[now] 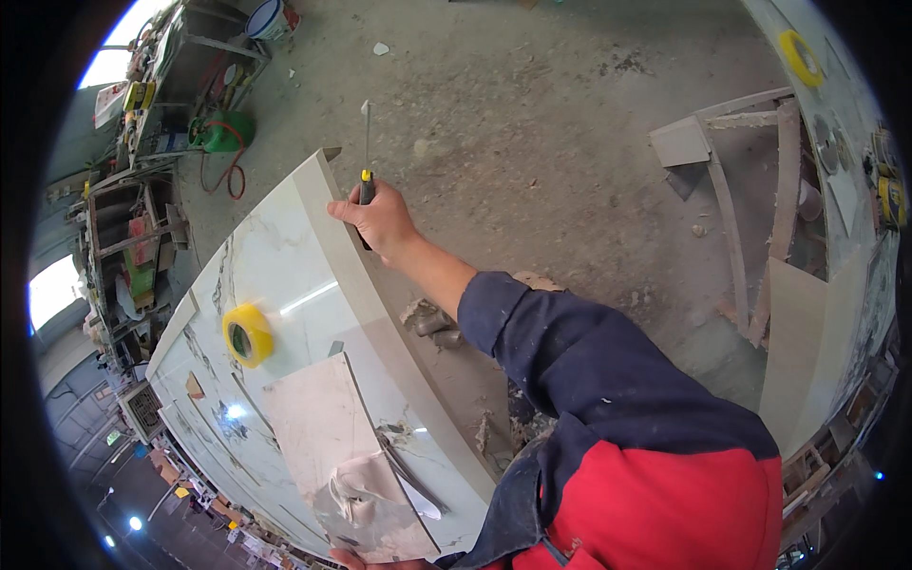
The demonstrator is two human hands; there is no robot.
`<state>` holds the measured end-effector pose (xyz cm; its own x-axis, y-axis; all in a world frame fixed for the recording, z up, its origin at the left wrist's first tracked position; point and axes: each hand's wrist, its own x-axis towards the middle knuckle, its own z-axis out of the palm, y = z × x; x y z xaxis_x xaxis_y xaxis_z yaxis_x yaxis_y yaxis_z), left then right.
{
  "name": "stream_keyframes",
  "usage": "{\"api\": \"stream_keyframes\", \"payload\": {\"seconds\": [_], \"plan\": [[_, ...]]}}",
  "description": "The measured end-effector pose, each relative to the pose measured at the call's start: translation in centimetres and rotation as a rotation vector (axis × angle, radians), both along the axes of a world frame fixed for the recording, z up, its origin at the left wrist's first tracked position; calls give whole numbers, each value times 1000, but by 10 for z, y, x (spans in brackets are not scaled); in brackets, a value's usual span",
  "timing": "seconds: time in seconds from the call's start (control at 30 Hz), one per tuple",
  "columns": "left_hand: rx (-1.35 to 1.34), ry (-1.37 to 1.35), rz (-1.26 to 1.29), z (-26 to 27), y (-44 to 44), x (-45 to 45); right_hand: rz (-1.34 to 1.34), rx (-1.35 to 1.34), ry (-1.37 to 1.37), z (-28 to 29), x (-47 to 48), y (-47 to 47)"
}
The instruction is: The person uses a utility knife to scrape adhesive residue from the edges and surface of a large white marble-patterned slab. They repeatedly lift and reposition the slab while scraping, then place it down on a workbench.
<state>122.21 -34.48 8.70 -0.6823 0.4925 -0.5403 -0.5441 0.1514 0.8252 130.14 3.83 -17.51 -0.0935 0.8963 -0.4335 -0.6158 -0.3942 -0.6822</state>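
My right hand [385,222] grips a black-and-yellow handled knife [367,184], with a long thin blade. A white dab of paste clings to the blade's tip, and the tip stands out over the floor. The hand is by the pale edge strip [335,221] of a white marbled slab [278,242]. At the bottom of the picture my left hand [377,564] holds the near end of a flat rectangular board [320,410], its fingers partly cut off. A mound of pale paste [360,488] is smeared on this board, which is over the slab.
A yellow tape roll [247,336] sits on the slab; another yellow tape roll [800,58] is on the right-hand worktop. A wooden frame [784,178] stands below that worktop. Debris litters the concrete floor [499,142]. Farther left are a green container [231,132] with a red hose and a bucket [267,20].
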Motion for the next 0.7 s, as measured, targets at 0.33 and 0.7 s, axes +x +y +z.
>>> {"api": "stream_keyframes", "payload": {"seconds": [0.33, 0.7], "plan": [[-21, -58, -114, 13, -8, 4, -3, -22, -76, 3, -4, -3], [17, 32, -38, 19, 5, 17, 12, 69, -202, -4, 0, 0]]}}
